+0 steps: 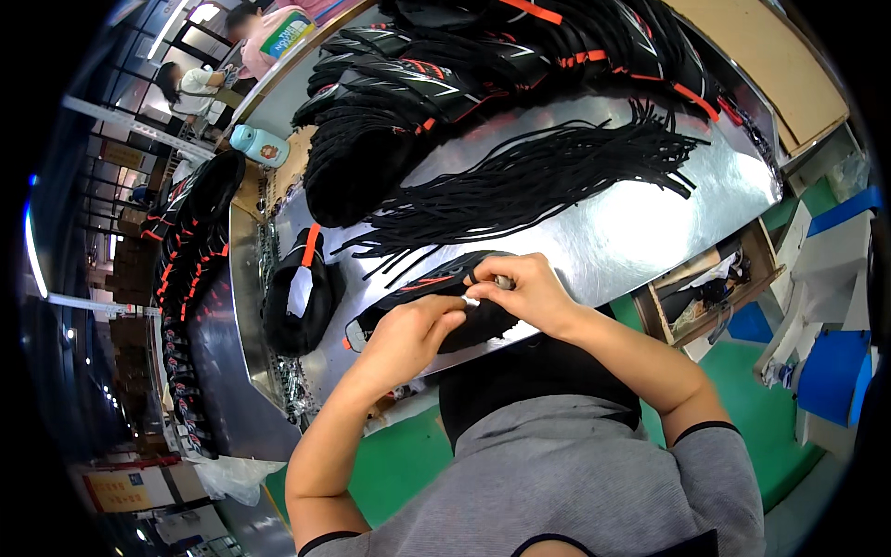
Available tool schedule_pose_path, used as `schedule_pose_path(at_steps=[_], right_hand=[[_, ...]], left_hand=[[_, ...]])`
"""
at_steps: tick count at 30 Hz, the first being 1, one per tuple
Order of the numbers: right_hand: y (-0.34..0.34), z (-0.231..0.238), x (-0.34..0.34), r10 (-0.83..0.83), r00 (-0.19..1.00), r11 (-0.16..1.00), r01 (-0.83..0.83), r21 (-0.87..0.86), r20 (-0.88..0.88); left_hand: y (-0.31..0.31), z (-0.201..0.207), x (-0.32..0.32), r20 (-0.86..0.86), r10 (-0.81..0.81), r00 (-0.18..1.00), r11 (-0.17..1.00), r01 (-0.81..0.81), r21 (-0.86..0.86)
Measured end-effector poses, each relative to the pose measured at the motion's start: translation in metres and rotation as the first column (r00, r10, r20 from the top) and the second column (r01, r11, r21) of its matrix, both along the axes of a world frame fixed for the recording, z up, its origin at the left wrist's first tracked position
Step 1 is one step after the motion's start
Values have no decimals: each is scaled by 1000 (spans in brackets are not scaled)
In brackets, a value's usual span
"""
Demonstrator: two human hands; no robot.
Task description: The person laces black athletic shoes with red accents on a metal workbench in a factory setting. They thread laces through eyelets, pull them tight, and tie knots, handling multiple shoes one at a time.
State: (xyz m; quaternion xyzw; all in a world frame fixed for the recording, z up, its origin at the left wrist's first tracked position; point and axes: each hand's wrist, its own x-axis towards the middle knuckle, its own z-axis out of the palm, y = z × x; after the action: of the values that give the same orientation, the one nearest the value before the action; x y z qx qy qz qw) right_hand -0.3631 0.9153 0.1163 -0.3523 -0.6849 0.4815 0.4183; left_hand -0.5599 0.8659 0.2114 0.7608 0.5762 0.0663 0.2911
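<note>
A black shoe upper with red and white trim lies at the near edge of the metal table, under both my hands. My left hand is closed in a pinch over it, a small pale bit showing by the fingertips. Close beside it, my right hand is closed too, with a small greyish end between thumb and fingers and a black band round one finger. What each hand grips is too small to name. Behind the upper lies a bundle of black laces. Another black upper with an orange tab stands to the left.
Many black uppers are packed in rows across the table's far side, and more uppers line a surface at far left. A light-blue bottle stands at the back left. An open wooden drawer juts out at right. Two people are in the distance.
</note>
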Motion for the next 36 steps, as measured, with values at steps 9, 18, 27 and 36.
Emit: schedule_pose_path(at_steps=[9, 18, 27, 36], right_hand=[[16, 16, 4, 95, 995, 994, -94, -60, 11], [21, -2, -14, -144, 980, 981, 160, 108, -135], [0, 10, 21, -115, 993, 986, 114, -125, 0], [-47, -2, 33, 108, 982, 986, -86, -141, 156]], left_hand=[[20, -9, 10, -43, 69, 997, 993, -73, -93], [10, -20, 20, -184, 40, 982, 996, -24, 87], [17, -32, 25, -207, 108, 972, 975, -62, 214], [19, -32, 22, -177, 126, 976, 978, -92, 189]])
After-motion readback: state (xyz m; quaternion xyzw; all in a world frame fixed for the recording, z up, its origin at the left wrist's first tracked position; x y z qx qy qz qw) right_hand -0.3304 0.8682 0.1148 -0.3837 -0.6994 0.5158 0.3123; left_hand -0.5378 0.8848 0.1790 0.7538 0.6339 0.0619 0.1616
